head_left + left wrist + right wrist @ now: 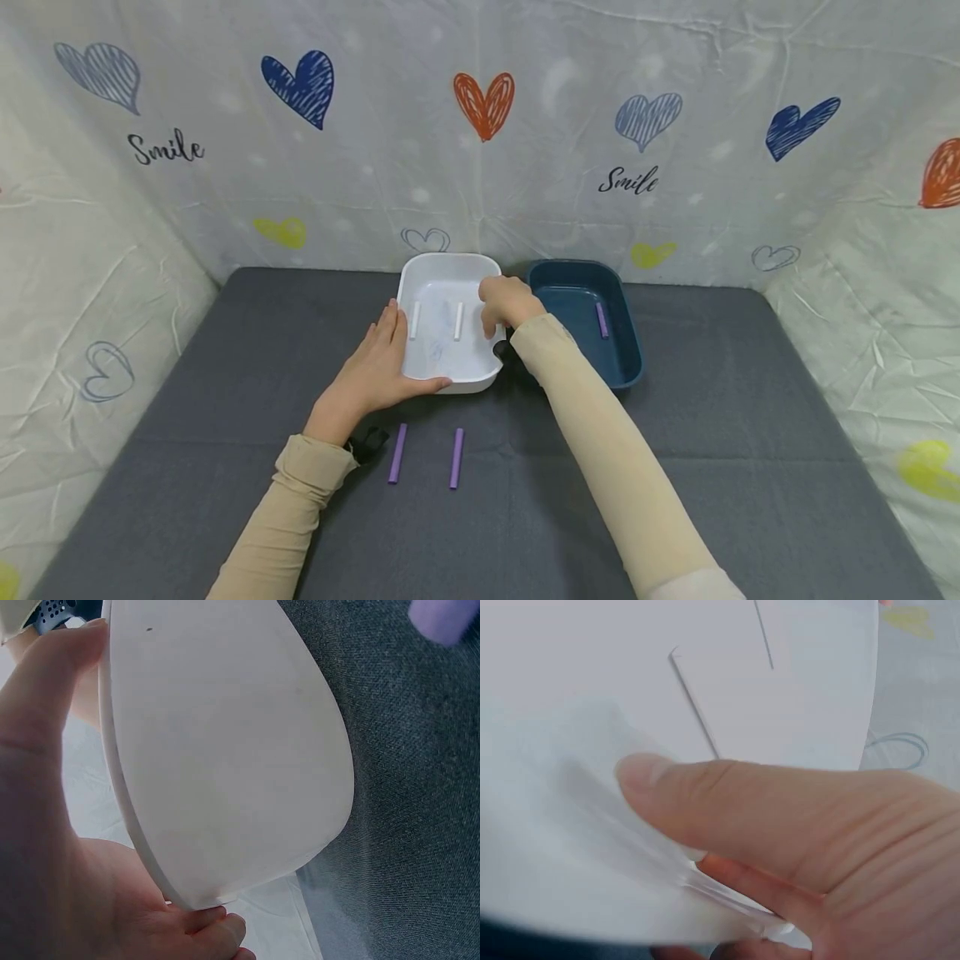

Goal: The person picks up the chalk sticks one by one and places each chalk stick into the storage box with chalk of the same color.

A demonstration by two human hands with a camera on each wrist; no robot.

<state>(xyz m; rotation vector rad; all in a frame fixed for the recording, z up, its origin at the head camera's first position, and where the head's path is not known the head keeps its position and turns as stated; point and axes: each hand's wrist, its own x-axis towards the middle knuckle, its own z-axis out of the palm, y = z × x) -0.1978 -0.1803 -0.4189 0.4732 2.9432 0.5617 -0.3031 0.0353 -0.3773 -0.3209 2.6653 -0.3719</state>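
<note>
My left hand (378,358) steadies the white tray (450,387), with the fingers along its left side and the thumb at the front rim. In the left wrist view, the thumb (45,690) lies against the tray's rim. My right hand (510,302) reaches over the tray's right side and pinches a white chalk-like stick (735,901), mostly hidden behind the thumb in the right wrist view. Two similar white sticks lie in the tray, a left one (414,321) and a middle one (458,322), roughly parallel.
Right of the white tray stands a dark blue tray (636,350) holding a purple stick (602,320). Two more purple sticks, one left (398,454) and one right (457,458), lie in front on the grey cloth (720,500). Behind hangs a heart-printed curtain (555,167).
</note>
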